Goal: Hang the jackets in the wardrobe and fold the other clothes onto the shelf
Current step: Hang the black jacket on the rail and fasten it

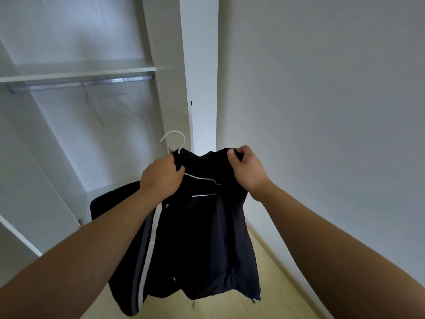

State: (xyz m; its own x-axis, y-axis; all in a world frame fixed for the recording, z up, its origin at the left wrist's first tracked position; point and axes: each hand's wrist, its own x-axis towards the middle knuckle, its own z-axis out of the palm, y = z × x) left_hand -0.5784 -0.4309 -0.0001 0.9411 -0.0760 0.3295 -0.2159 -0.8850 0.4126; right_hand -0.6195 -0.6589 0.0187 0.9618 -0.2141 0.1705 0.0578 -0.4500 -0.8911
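So the dark jacket (pixel 197 238) is up in the air in front of the open wardrobe (pixel 197 65), draped over a white hanger (pixel 174 131) whose hook pokes out above the collar. It's got a white stripe down the front edge and hangs loose, bottom hem over the floor (pixel 276 284).

Left hand (pixel 161 176) is curled tight round the collar right by the hanger's neck. Right hand (pixel 247 169) has a fistful of the other shoulder, thumb on top, pinching the fabric. Both arms are stretched out.

Behind it, up and to the left, there's the metal rail (pixel 80 85) under a white shelf (pixel 78 73), with a few thin empty hangers (pixel 119 107) on the rail, well apart from the jacket. Plain wall (pixel 322 88) on the right.
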